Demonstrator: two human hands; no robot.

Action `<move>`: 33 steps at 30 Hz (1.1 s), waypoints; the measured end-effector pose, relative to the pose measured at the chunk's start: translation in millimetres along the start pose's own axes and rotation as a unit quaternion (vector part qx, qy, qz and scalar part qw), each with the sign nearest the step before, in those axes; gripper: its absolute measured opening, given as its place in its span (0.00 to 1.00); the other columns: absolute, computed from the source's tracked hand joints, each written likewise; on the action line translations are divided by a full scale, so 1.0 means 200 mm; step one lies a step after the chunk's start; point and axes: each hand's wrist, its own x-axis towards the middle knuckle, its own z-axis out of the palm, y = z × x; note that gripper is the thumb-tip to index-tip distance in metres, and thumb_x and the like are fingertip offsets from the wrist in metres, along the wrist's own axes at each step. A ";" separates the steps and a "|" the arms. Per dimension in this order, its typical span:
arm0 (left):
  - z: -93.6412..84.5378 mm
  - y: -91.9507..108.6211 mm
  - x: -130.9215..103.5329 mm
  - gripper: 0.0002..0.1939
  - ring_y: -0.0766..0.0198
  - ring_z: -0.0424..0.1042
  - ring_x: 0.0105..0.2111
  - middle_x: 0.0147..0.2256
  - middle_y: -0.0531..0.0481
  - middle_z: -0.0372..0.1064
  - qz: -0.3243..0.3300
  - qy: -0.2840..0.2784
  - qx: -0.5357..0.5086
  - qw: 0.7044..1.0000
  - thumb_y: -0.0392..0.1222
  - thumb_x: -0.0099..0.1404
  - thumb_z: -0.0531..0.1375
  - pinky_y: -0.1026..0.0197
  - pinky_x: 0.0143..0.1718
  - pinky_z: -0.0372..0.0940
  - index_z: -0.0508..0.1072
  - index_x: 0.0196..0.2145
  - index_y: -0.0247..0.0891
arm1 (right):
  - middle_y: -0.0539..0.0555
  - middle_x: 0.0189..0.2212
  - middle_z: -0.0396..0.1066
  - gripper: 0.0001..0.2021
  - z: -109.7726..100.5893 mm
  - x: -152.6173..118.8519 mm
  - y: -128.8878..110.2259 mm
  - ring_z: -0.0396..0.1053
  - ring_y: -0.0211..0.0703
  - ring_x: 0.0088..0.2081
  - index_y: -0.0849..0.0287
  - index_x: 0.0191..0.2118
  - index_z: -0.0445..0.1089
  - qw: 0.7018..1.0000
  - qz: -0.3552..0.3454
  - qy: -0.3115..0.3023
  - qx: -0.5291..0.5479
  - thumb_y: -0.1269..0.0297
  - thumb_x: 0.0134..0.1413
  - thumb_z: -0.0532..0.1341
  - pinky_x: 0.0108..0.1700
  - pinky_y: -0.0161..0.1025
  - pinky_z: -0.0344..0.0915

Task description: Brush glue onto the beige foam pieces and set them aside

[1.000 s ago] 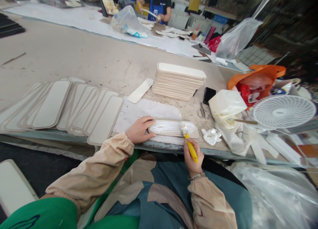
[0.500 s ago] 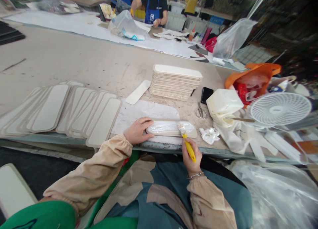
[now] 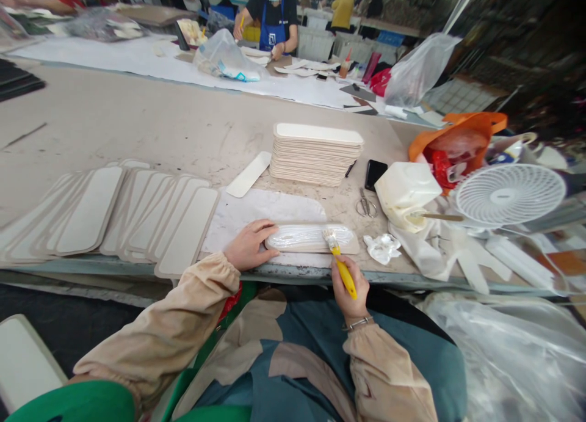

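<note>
Head view showed the coated panel (image 3: 350, 247) lying lengthwise along the bench's (image 3: 137, 113) near edge, overlapping a pale paper sheet (image 3: 270, 202). Your left hand (image 3: 249, 246) rested at its left end with fingers spread and unclenched, the thumb towards the near edge. Your right hand (image 3: 351, 287) grasped the yellow handle of a brush (image 3: 345, 279), fingers wrapped around it, bristles on the glossy white coating (image 3: 297, 235) right of the panel's middle. Good work here probably called for long, even strokes, light pressure, a steadying left hand clear of the wet strip, and attention to the barer border facing you. Farther right, just back from the near edge, a white jug (image 3: 407, 187) looked tipped, creamy matter around its mouth and a stick (image 3: 442, 217) jutting out; you could not tell how much it held. Behind it, farther from that edge, an orange bag (image 3: 419, 146) gaped open around red plastic (image 3: 441, 165) and clear film, while a white fan-like grille (image 3: 510, 196) sat before it.
</note>
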 end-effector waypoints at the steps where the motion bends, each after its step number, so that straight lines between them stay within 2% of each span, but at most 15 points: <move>1: 0.00 0.00 0.00 0.29 0.50 0.63 0.54 0.53 0.37 0.63 -0.001 0.000 -0.001 1.000 0.50 0.58 0.62 0.47 0.56 0.60 0.67 0.53 0.34 | 0.56 0.37 0.73 0.10 0.00 0.00 0.00 0.73 0.43 0.37 0.59 0.44 0.68 1.000 0.000 0.001 -0.001 0.63 0.57 0.59 0.40 0.38 0.68; 33: 0.01 0.00 0.00 0.28 0.50 0.62 0.55 0.54 0.38 0.62 -0.001 -0.007 0.015 1.000 0.52 0.59 0.61 0.47 0.57 0.59 0.66 0.54 0.36 | 0.55 0.37 0.74 0.10 0.00 0.01 -0.01 0.73 0.44 0.39 0.57 0.45 0.69 1.000 0.001 -0.004 0.020 0.62 0.59 0.57 0.44 0.41 0.69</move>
